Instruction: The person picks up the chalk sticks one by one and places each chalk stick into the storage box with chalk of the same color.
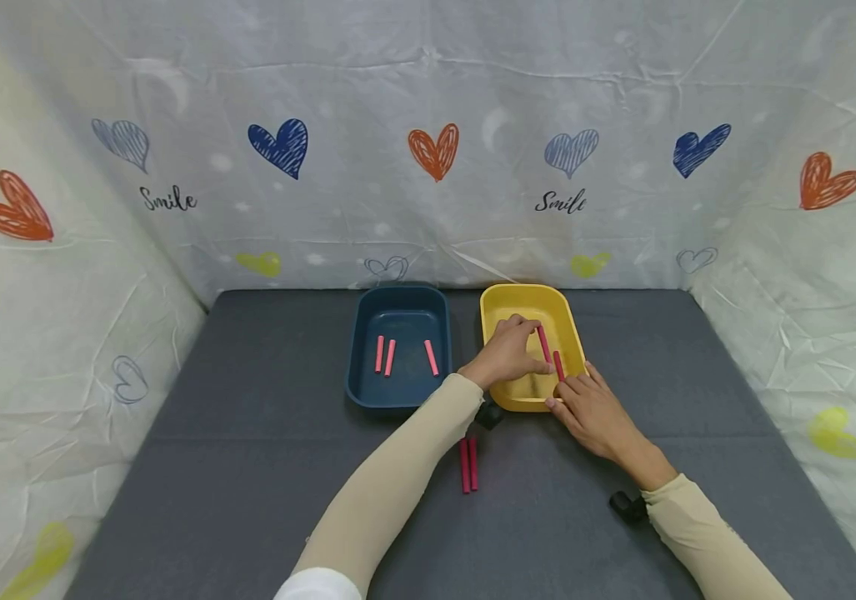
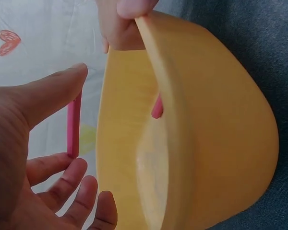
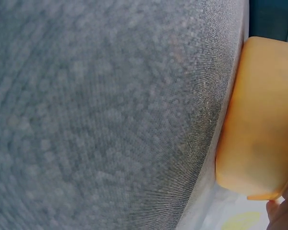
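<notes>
With thumb and fingertips spread one stick-length apart, the left hand (image 1: 506,352) pinches a red stick (image 2: 74,127) over the yellow tray (image 1: 503,304); the right hand (image 1: 598,414) grips that tray's rim. A second red stick (image 1: 558,365) sits inside, just beside the held one. Left of the grip, the blue tray (image 1: 405,308) contains three pink sticks (image 1: 390,358).

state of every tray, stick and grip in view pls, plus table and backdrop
Left grip: pinching a stick
Held stick: pinched near its ends
Right grip: holding yellow tray's rim
Yellow tray: upright
Stick inside it: partly hidden
Blue tray: upright
Three pink sticks: lying inside blue tray
Two darker sticks: lying side by side
Table: cloth-covered
Backdrop: creased
</notes>
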`<action>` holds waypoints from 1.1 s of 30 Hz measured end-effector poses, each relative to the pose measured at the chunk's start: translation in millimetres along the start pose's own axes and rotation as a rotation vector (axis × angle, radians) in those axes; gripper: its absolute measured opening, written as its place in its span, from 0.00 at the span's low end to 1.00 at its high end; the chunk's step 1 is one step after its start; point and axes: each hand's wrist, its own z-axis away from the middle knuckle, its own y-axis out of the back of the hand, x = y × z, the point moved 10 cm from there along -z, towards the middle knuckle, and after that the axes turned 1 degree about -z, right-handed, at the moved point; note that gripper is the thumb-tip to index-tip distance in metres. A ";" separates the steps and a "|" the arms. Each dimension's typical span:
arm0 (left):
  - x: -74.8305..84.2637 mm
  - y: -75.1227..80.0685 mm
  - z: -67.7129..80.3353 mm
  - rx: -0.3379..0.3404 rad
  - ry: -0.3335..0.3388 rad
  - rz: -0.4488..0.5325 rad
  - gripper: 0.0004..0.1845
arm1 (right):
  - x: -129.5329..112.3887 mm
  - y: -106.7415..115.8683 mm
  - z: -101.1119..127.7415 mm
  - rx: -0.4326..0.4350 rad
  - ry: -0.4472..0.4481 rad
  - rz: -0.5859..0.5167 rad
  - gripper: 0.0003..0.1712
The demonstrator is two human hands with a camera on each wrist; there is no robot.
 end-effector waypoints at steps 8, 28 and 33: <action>3.0 -12.2 -14.2 -0.048 0.008 -0.029 0.40 | 1.6 0.4 -0.1 0.001 0.003 0.006 0.11; -10.0 -36.0 -20.9 -0.087 0.073 -0.118 0.41 | 0.7 -1.3 -0.1 0.015 0.017 0.011 0.11; -9.7 -40.2 -19.0 -0.107 0.086 -0.149 0.41 | 0.5 -1.2 -0.3 0.020 0.012 0.001 0.11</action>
